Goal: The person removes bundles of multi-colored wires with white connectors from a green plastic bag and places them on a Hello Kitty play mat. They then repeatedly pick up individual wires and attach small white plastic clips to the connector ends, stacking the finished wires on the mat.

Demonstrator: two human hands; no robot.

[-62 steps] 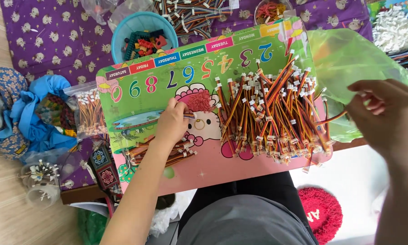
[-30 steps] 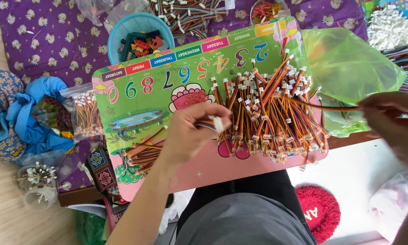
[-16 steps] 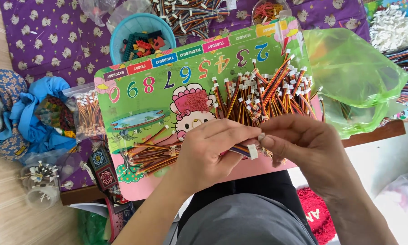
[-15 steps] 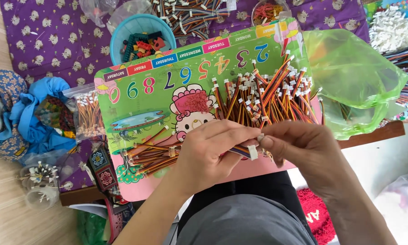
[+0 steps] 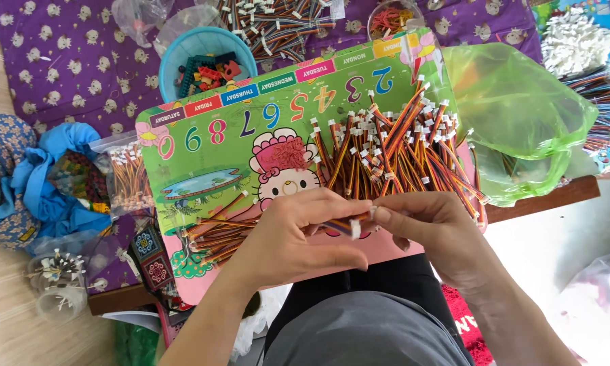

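Our left hand (image 5: 298, 237) & right hand (image 5: 430, 227) meet over the board (image 5: 210, 169), both pinched tight on one wire (image 5: 345, 225), fingertips nearly touching. Wire pile (image 5: 393, 152) just beyond; sorted wires (image 5: 217, 234) left of the grip.

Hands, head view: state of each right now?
Left hand: closed on a small wire cable.
Right hand: fingertips pinching the same cable's white connector end.

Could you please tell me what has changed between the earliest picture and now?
The left hand left the board, picked up a wire lead and drew in to the middle. The right hand swung in from the far right and now pinches the lead's white connector end. The big wire pile, the green bag and the blue bowl stayed put.
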